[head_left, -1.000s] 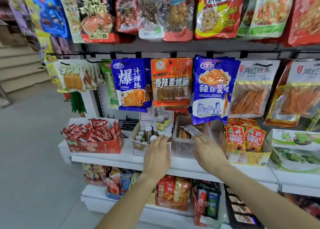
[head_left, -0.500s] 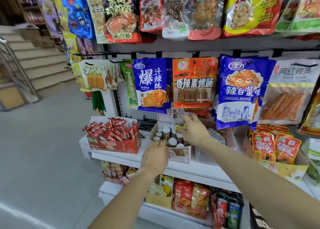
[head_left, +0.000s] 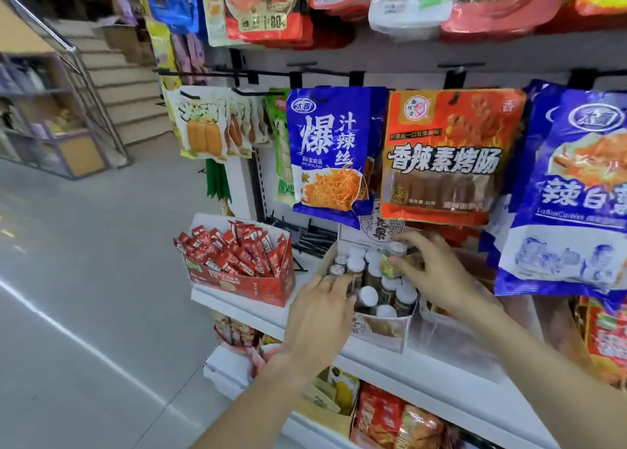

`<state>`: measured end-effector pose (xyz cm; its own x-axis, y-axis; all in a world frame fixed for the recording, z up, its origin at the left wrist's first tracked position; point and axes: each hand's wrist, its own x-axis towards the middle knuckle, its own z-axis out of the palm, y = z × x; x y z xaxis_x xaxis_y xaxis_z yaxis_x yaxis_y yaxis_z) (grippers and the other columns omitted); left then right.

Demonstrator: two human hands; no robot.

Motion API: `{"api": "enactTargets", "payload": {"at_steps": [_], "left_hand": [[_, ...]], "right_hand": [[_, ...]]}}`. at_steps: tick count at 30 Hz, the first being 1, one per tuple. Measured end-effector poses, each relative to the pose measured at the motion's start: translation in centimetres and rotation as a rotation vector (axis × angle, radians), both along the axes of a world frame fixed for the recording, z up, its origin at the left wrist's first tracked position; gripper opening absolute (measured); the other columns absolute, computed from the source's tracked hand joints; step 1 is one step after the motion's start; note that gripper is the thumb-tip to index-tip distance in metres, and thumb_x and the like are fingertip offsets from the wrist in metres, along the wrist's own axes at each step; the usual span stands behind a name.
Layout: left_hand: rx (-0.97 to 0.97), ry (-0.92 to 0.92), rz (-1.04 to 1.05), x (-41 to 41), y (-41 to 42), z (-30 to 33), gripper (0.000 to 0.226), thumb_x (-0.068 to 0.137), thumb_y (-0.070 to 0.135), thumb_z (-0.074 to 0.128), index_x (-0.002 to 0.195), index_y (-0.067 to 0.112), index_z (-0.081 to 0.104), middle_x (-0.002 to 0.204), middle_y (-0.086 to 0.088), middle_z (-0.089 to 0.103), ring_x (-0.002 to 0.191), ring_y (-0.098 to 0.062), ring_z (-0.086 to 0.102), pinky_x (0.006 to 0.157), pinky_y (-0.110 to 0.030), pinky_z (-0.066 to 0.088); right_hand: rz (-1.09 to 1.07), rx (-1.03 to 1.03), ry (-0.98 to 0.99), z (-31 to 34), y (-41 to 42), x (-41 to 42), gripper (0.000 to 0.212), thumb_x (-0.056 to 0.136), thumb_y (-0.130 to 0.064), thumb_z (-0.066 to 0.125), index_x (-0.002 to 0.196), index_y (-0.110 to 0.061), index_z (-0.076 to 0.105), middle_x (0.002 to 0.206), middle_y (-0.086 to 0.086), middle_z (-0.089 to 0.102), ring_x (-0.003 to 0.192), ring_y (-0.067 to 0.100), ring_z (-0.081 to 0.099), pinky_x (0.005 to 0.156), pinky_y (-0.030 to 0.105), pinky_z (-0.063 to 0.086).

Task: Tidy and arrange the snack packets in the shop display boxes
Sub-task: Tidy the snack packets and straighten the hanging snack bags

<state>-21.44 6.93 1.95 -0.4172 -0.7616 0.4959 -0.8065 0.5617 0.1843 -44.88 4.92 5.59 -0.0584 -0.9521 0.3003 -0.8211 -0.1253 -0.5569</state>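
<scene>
The right hand (head_left: 437, 272) pinches a small packet (head_left: 390, 267) over the jars (head_left: 368, 296). The left hand (head_left: 320, 319) rests flat on the box (head_left: 383, 330).

The bottle box (head_left: 380, 326) is sitting on the shelf (head_left: 441, 374), right of the sachet box (head_left: 244, 279), under hanging packets (head_left: 332, 156).

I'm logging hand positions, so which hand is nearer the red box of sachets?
Left. The left hand rests on the bottle box's near left corner, just right of the red box. The right hand is farther right, over the bottles.
</scene>
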Motion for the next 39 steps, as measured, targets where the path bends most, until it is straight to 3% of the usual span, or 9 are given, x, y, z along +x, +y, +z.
{"api": "enactTargets", "payload": {"at_steps": [3, 9, 11, 14, 18, 22, 29, 33, 39], "left_hand": [[0.125, 0.098, 0.026, -0.1, -1.9, 0.6, 0.03, 0.101, 0.034, 0.047, 0.129, 0.024, 0.053, 0.107, 0.002, 0.066, 0.091, -0.02, 0.062, 0.075, -0.036, 0.054], [0.279, 0.234, 0.087, 1.3, -4.6, 0.8, 0.031, 0.093, 0.015, 0.059, 0.123, 0.024, 0.063, 0.111, 0.006, 0.065, 0.104, -0.018, 0.058, 0.086, -0.039, 0.054], [0.297, 0.226, 0.079, 1.7, -5.1, 0.9, 0.036, 0.091, 0.009, 0.059, 0.123, 0.024, 0.063, 0.115, 0.008, 0.063, 0.107, -0.016, 0.059, 0.089, -0.037, 0.054], [0.319, 0.251, 0.083, 1.9, -5.4, 1.3, 0.041, 0.089, 0.014, 0.062, 0.126, 0.031, 0.057, 0.116, 0.013, 0.063, 0.106, -0.011, 0.061, 0.086, -0.035, 0.056], [0.4, 0.402, 0.072, 2.0, -5.2, 1.9, 0.053, 0.089, 0.01, 0.067, 0.136, 0.028, 0.051, 0.115, 0.016, 0.063, 0.104, -0.002, 0.062, 0.09, -0.03, 0.057], [0.424, 0.432, 0.016, 2.7, -5.1, 2.4, 0.062, 0.087, -0.012, 0.051, 0.135, 0.027, 0.054, 0.118, 0.013, 0.063, 0.105, -0.003, 0.062, 0.085, -0.012, 0.049], [0.439, 0.39, -0.022, 3.3, -5.6, 2.0, 0.053, 0.088, -0.002, 0.057, 0.135, 0.023, 0.057, 0.124, 0.007, 0.066, 0.113, -0.011, 0.062, 0.099, -0.03, 0.051], [0.36, 0.281, 0.019, 2.2, -6.9, 2.2, 0.047, 0.089, 0.013, 0.066, 0.134, 0.024, 0.059, 0.114, 0.004, 0.072, 0.103, -0.017, 0.067, 0.088, -0.034, 0.055], [0.233, 0.185, 0.084, 0.8, -9.1, 1.6, 0.049, 0.083, 0.004, 0.066, 0.129, 0.02, 0.058, 0.097, -0.001, 0.073, 0.089, -0.023, 0.07, 0.075, -0.04, 0.058]], "right_hand": [[0.0, -0.007, -0.111, -0.4, -0.2, -0.4, 0.035, 0.091, -0.037, 0.069, 0.124, -0.042, 0.057, 0.126, 0.0, 0.05, 0.105, 0.017, 0.055, 0.088, 0.027, 0.041], [0.016, -0.044, -0.212, -0.4, -0.2, -0.5, 0.031, 0.091, -0.034, 0.07, 0.119, -0.038, 0.059, 0.113, -0.005, 0.05, 0.095, -0.001, 0.055, 0.074, 0.005, 0.039], [0.052, -0.071, -0.217, -0.2, -0.1, 0.0, 0.031, 0.091, -0.036, 0.07, 0.119, -0.04, 0.057, 0.113, -0.008, 0.049, 0.102, 0.006, 0.057, 0.084, 0.009, 0.044], [0.167, -0.129, -0.189, 0.6, 0.0, 1.9, 0.033, 0.092, -0.036, 0.068, 0.122, -0.039, 0.055, 0.12, -0.009, 0.052, 0.115, 0.005, 0.05, 0.097, 0.031, 0.047], [0.316, -0.129, -0.17, 0.8, -0.5, 5.4, 0.031, 0.094, -0.033, 0.066, 0.124, -0.03, 0.057, 0.122, -0.008, 0.049, 0.119, 0.003, 0.047, 0.102, 0.033, 0.045], [0.343, -0.038, -0.217, -0.1, -1.7, 6.8, 0.032, 0.094, -0.027, 0.069, 0.124, -0.027, 0.058, 0.121, -0.008, 0.047, 0.113, 0.001, 0.053, 0.101, 0.029, 0.049], [0.287, 0.011, 0.056, -2.0, -4.8, 7.9, 0.037, 0.089, -0.028, 0.07, 0.124, -0.03, 0.057, 0.124, -0.007, 0.049, 0.118, 0.012, 0.05, 0.103, 0.034, 0.045], [0.24, 0.006, 0.133, -1.7, -6.3, 8.3, 0.04, 0.089, -0.022, 0.069, 0.127, -0.021, 0.058, 0.129, 0.002, 0.06, 0.124, 0.02, 0.052, 0.101, 0.034, 0.043], [0.131, -0.021, 0.149, -0.9, -6.5, 8.8, 0.052, 0.084, -0.013, 0.072, 0.134, -0.019, 0.059, 0.121, 0.009, 0.069, 0.11, 0.031, 0.06, 0.089, 0.034, 0.046]]}}
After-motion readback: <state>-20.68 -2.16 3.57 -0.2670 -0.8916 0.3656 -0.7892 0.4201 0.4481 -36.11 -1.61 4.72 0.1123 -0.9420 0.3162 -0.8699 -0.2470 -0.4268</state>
